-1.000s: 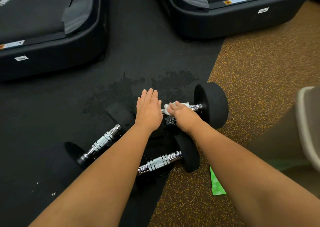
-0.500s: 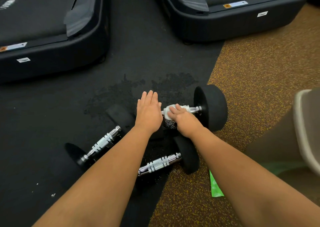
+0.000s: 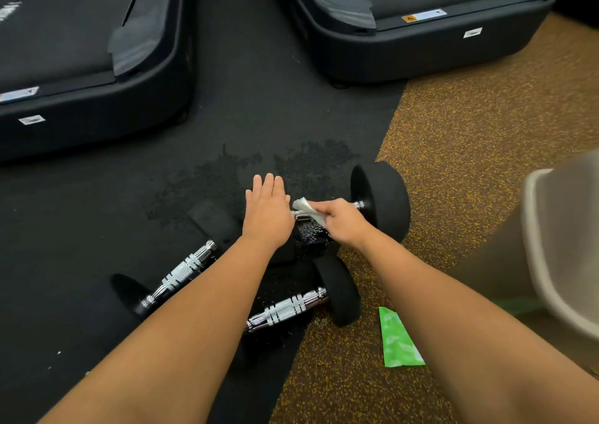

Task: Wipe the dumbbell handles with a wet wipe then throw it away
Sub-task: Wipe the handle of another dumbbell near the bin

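the wipe (image 3: 307, 210) is a small white sheet, crumpled and bunched, one corner sticking up to the left of the knuckles. it lies on the chrome handle (image 3: 358, 204) of the far dumbbell (image 3: 382, 196), about midway along the bar. the right hand (image 3: 343, 220) has its fingers curled over the wipe and the bar, pinching the sheet against the metal. only short bits of the bar show on either side of the fist. the dumbbell's right head is a thick black disc standing on edge where the black mat (image 3: 259, 115) meets the speckled brown floor (image 3: 470, 125).

the left hand (image 3: 267, 214) is flat, palm down, fingers straight and close together, just left of the wipe. it covers the dumbbell's other end; whether it presses on it cannot be told.

two more lie nearer: the left dumbbell (image 3: 185, 272) at an angle on the mat, its ribbed chrome bar bare, and the near dumbbell (image 3: 287, 310), partly under the left forearm, its black head on the mat's edge.

a dark rough patch (image 3: 227, 180) marks the mat beyond the hands. a green packet (image 3: 398, 342) lies on the floor by the right forearm. a blurred beige bin (image 3: 565, 245) stands at the right edge. two black treadmills (image 3: 421, 50) sit at the top.
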`<state>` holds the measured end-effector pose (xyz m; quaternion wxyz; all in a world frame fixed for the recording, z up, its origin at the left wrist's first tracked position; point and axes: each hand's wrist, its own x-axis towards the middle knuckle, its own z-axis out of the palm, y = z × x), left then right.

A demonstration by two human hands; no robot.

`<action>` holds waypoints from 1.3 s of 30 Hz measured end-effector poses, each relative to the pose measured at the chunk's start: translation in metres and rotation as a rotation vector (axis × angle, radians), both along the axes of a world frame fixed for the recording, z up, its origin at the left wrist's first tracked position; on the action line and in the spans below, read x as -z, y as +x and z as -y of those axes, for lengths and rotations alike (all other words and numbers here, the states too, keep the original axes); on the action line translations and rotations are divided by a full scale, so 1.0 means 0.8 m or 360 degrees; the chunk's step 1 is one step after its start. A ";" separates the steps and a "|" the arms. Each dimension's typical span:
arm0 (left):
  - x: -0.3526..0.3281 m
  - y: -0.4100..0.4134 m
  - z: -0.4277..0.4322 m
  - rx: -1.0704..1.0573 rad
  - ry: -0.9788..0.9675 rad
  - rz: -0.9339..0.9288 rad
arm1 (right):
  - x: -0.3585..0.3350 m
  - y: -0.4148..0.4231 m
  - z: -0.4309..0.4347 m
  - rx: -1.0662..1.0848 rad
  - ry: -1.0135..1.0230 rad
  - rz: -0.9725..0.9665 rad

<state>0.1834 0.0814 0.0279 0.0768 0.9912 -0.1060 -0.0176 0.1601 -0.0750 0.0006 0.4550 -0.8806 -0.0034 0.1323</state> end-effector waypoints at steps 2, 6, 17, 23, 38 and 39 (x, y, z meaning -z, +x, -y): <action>-0.001 0.000 0.002 -0.0011 0.0043 0.0006 | -0.011 0.000 0.005 0.0125 0.0273 -0.0026; -0.004 -0.003 0.010 -0.0042 0.0101 0.0037 | -0.031 -0.003 0.017 0.0363 0.0782 -0.0061; -0.042 -0.025 0.091 -0.0016 -0.0859 0.0037 | -0.065 -0.006 0.043 0.0615 0.1149 0.0054; -0.062 -0.037 0.118 -0.0258 -0.1727 -0.0444 | -0.080 -0.012 0.042 0.0555 0.1160 0.0097; -0.034 -0.011 0.125 -0.0773 -0.2004 -0.0601 | -0.058 -0.012 0.076 0.0659 -0.0053 0.0531; -0.033 -0.010 0.123 -0.0764 -0.1940 -0.0557 | -0.055 -0.010 0.079 0.0613 -0.0180 0.0623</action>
